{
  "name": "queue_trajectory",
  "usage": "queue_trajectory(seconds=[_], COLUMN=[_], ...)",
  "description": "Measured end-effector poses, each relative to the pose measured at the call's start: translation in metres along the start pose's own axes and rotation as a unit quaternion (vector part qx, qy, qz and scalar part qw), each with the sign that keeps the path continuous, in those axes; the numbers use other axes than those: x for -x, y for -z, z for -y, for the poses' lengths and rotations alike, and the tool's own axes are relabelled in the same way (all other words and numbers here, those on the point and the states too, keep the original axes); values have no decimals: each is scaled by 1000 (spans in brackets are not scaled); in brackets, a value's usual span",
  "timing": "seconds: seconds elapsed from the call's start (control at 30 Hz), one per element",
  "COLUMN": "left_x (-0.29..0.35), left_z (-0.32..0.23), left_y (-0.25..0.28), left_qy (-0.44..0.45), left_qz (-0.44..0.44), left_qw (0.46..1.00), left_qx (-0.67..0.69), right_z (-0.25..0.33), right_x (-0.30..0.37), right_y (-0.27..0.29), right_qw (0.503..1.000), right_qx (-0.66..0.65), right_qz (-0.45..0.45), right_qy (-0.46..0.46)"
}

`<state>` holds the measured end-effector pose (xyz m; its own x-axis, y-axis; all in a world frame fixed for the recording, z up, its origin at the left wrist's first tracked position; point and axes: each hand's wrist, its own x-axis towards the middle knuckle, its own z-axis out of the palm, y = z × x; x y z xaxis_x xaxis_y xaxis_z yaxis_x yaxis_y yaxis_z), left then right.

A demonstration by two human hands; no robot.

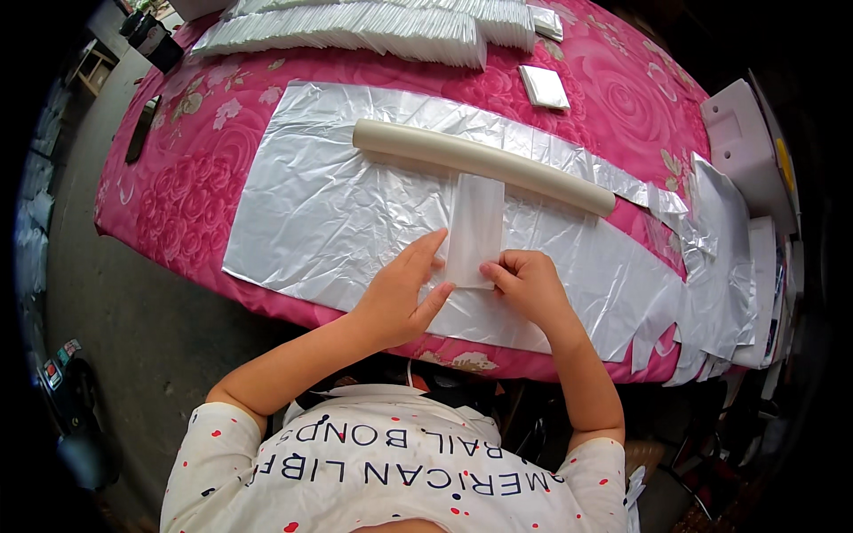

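Note:
A narrow folded piece of translucent white plastic film [476,231] lies in front of me on a stack of silvery-white plastic sheets [329,213]. My right hand [530,286] pinches its lower right corner between thumb and curled fingers. Along its left edge rests my left hand [397,293], fingers stretched out, with the thumb apart at the lower left corner. Beyond the folded film a long cream-coloured tube [484,164] lies slantwise over the sheets, and the film's far end touches or nearly meets it.
A pink flowered cloth [182,191] covers the table. Rows of folded white film packets [355,34] stand at the far edge, with a small packet [544,87] nearer. Loose sheets [720,258] and a white foam box [749,155] are at the right; a dark bottle [151,40] is far left.

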<state>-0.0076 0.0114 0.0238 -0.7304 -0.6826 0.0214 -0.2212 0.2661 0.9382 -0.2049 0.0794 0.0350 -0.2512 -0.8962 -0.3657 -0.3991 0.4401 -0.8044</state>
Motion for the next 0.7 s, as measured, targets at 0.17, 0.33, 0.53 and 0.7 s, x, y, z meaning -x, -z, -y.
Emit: queue_trajectory(seconds=[0.17,0.33,0.53,0.7], left_x=[5,11,11,-2], left_z=[7,16,14,11], left_y=[-14,-35,-36,-28], left_qy=[-183,-133,-120,-156], left_qz=[39,86,91,60], left_qw=[943,921,912,899], left_qx=[-276,-357,-382,-405], right_z=[9,4,-1,-19], right_x=[-14,-17,9,12], right_y=[7,6,-11,-12], right_qw=[996,995,995,892], right_qx=[4,-1,55,252], right_qz=[51,48,-80,-185], right_qy=[-69,-82,25,326])
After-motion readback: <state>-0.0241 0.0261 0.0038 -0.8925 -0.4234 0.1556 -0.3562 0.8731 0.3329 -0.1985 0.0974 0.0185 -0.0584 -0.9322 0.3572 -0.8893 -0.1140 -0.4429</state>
